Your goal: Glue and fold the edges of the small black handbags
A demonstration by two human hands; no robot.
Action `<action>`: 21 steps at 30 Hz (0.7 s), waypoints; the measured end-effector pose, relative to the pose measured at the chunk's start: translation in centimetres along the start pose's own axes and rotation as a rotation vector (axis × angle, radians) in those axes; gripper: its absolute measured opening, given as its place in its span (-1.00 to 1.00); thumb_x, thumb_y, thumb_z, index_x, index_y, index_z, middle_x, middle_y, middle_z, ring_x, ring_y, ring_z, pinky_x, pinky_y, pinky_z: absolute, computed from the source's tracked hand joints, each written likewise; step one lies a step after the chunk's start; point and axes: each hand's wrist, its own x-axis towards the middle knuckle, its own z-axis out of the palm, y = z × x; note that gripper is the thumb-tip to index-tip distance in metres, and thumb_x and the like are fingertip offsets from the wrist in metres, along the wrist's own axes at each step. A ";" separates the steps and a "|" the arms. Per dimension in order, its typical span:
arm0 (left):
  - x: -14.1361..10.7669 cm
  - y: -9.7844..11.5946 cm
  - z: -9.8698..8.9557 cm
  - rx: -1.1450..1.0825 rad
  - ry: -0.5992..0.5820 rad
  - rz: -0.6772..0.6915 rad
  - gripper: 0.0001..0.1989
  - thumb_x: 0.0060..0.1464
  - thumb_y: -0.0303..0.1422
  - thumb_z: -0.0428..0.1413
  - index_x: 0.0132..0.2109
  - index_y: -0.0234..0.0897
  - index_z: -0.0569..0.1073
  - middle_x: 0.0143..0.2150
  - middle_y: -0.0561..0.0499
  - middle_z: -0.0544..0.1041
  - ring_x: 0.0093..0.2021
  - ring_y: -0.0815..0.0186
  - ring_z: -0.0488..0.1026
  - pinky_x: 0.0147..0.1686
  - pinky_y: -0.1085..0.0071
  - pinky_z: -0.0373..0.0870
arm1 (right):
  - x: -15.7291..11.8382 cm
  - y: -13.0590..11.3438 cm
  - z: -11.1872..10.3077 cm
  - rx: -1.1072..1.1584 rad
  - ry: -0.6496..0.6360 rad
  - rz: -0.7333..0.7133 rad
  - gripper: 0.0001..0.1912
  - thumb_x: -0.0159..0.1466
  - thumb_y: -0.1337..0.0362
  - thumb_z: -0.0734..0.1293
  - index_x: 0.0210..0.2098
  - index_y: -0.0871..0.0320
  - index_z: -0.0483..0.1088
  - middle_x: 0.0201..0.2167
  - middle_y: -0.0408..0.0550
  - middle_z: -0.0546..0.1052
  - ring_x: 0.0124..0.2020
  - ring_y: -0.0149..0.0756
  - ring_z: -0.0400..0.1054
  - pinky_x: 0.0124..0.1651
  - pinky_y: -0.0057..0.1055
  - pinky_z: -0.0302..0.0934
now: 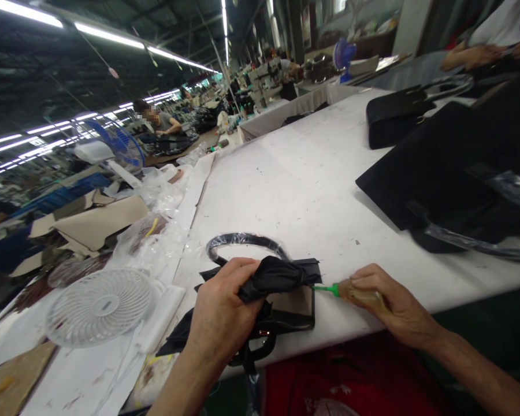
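A black bag with a plastic-wrapped handle lies at the near edge of the white table. My left hand is closed on its bunched black lining, and a beige inner panel shows just below the cloth. To the right, my right hand grips a small glue bottle with a green nozzle. The nozzle's thin tip points left and meets the bag's edge beside the lining; whether it touches is too small to tell.
A white fan stands at the left, near clear plastic wrap and beige pieces. More black bags lie at the right. Another person's hands are at the upper right. A blue fan stands further back.
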 end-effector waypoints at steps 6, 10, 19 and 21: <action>-0.5 -0.1 -0.2 -0.008 0.008 0.006 -0.76 0.05 -0.53 0.13 -0.16 -0.16 0.55 -0.10 0.06 0.55 -0.13 0.33 0.50 -0.14 0.45 0.40 | 0.0 -1.4 0.1 0.054 -0.098 0.092 -0.92 0.34 0.25 0.28 -0.16 0.01 0.37 -0.23 -0.07 0.41 -0.23 -0.26 0.36 -0.18 -0.29 0.30; -1.0 0.2 -0.3 -0.005 -0.001 0.004 -0.74 0.06 -0.52 0.12 -0.12 -0.15 0.56 -0.09 0.05 0.55 -0.12 0.30 0.51 -0.13 0.43 0.42 | -0.4 -1.8 0.5 0.020 -0.075 0.189 -0.90 0.32 0.19 0.30 -0.19 0.03 0.35 -0.27 -0.08 0.41 -0.28 -0.26 0.35 -0.22 -0.29 0.29; -2.0 0.3 -0.7 0.025 -0.016 -0.005 -0.70 0.04 -0.51 0.13 -0.07 -0.16 0.56 -0.09 0.02 0.57 -0.12 0.28 0.53 -0.11 0.40 0.47 | -0.6 -1.8 0.8 -0.017 -0.067 0.084 -0.87 0.34 0.29 0.26 -0.12 -0.04 0.36 -0.22 -0.08 0.40 -0.24 -0.25 0.36 -0.20 -0.30 0.28; -2.1 0.2 -0.8 0.037 -0.012 -0.004 -0.70 0.04 -0.51 0.13 -0.08 -0.17 0.57 -0.09 0.01 0.58 -0.12 0.27 0.53 -0.10 0.38 0.47 | -0.5 -1.8 0.7 -0.038 -0.051 0.082 -0.86 0.34 0.29 0.25 -0.12 -0.03 0.36 -0.20 -0.06 0.40 -0.21 -0.22 0.35 -0.18 -0.27 0.28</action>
